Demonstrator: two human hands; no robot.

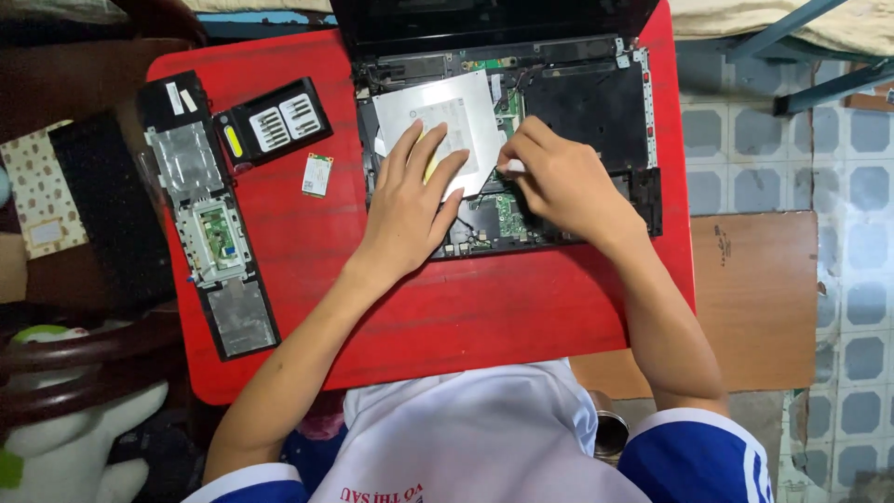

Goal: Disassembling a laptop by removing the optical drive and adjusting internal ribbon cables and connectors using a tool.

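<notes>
1. Two bare hands work over an opened laptop (521, 140) lying on a red counter (447, 307); the lid is folded back at the far edge, and the base is stripped with its boards exposed.
2. Left hand (410, 200) lies flat, fingers spread apart, palm down on a silver drive plate (442, 112) in the left half of the base. It presses and grips nothing. Something yellow shows just under the fingers; what it is cannot be told.
3. Right hand (559, 182) is curled, its grip closed on a small white tool (513, 166) pinched between thumb and fingertips. The tool's tip pokes out on the hand's left side, just beside the plate's right edge and above the green board (509, 214).
4. The plate thus sits under the left palm and directly left of the right grip; the tool's tip is almost touching it.
5. Left on the counter, well apart from both hands: a black bit case (273, 121), open, with rows of bits; a small green card (317, 174) just beside it; and a long palmrest panel (209, 228) lying underside up.
6. A black keyboard (102, 214) lies off the counter's left edge.
7. Tiled floor (838, 186) lies at right, with a brown board (754, 298) beside the counter.
</notes>
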